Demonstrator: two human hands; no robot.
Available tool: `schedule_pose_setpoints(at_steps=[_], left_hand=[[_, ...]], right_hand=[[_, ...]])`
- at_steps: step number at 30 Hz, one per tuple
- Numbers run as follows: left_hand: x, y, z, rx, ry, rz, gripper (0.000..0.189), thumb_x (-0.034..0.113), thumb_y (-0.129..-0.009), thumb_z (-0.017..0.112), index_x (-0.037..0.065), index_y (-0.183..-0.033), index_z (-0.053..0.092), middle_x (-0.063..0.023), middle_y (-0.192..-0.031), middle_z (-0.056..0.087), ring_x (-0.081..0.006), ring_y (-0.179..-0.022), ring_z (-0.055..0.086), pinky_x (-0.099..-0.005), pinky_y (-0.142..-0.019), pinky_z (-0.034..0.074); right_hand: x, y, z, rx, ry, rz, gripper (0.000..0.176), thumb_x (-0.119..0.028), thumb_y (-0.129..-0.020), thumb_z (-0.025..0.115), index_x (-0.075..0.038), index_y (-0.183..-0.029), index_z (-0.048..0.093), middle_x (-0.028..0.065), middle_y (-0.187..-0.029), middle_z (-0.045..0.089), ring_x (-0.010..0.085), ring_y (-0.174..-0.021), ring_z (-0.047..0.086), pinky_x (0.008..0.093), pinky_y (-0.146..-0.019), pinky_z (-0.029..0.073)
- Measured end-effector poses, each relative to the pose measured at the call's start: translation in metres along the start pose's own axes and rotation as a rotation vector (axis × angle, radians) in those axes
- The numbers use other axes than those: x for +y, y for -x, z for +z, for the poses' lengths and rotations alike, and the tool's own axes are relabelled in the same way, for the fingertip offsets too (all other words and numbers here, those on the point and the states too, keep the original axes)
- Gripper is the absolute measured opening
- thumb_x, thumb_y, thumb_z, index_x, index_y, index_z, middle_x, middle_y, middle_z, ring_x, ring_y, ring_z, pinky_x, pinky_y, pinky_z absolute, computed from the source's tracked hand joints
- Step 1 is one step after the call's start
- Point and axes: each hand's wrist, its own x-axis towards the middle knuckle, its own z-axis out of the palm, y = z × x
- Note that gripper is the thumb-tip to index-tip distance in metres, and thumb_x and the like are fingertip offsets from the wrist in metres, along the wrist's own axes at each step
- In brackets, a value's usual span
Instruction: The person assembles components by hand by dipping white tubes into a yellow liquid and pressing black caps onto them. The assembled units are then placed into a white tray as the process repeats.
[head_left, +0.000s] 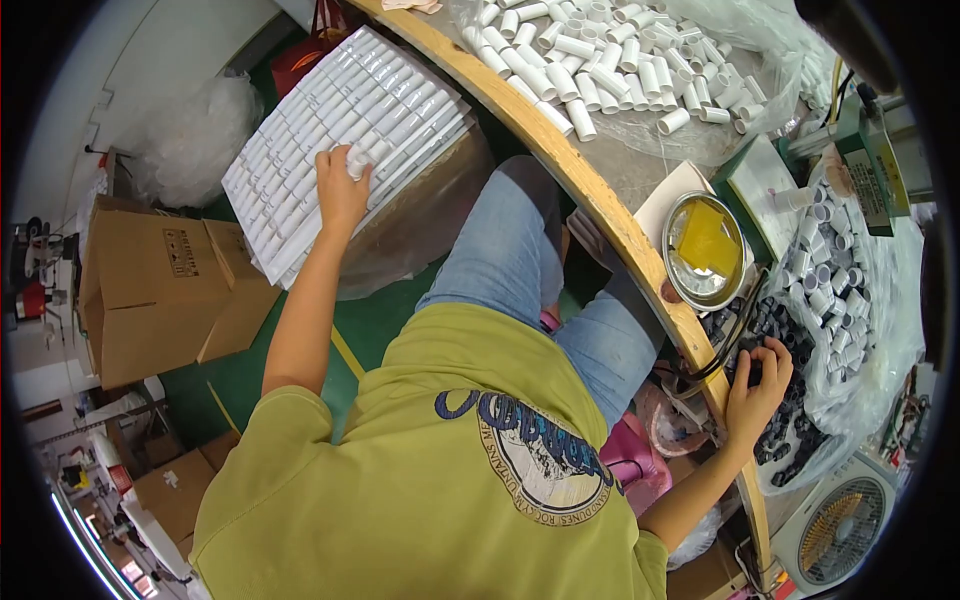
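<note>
A short white tube (358,162) is sitting between the thumb and fingertips of the left hand (342,195), at ten o'clock from the middle of the view. Those fingers are pinching in close and hiding part of it, just over neat rows of white tubes (290,150). At half past three, the right hand (757,395) is bending its fingers down among small black parts (790,440); I cannot tell if they are holding one.

A yellow pad (708,240) is lying in a round metal dish (679,285) near half past two. A heap of loose white tubes (625,75) is lying at one o'clock. At six o'clock, the green shirt (400,500) is showing a round badge (540,465) with "DUNES" and "MOUNTAINS" on it. At nine o'clock, a brown cardboard box (140,310) is wearing a dark printed label (181,253), too small to read. A fan (840,530) is standing at four o'clock.
</note>
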Motion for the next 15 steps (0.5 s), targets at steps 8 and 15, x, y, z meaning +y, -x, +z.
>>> schedule_pose_setpoints(at_steps=[8, 15], left_hand=[[-0.025, 0.023, -0.028, -0.142, -0.031, -0.06, 0.043, 0.012, -0.075, 0.073, 0.003, -0.116, 0.063, -0.0174, -0.104, 0.055, -0.0363, -0.093, 0.058, -0.0431, -0.081, 0.048], [-0.041, 0.025, -0.066, -0.33, -0.234, -0.279, 0.042, 0.01, -0.068, 0.078, 0.002, -0.107, 0.066, -0.0177, -0.101, 0.057, -0.035, -0.095, 0.06, -0.0411, -0.083, 0.049]], right_hand=[[0.013, 0.001, 0.013, 0.172, -0.122, 0.087, 0.012, -0.005, -0.088, 0.062, 0.003, -0.084, 0.053, 0.0175, -0.101, 0.062, 0.0326, -0.097, 0.059, 0.0385, -0.087, 0.044], [0.013, 0.009, 0.012, 0.275, -0.155, 0.094, 0.011, -0.005, -0.089, 0.061, 0.003, -0.087, 0.054, 0.0162, -0.1, 0.063, 0.0298, -0.095, 0.059, 0.0359, -0.085, 0.044]])
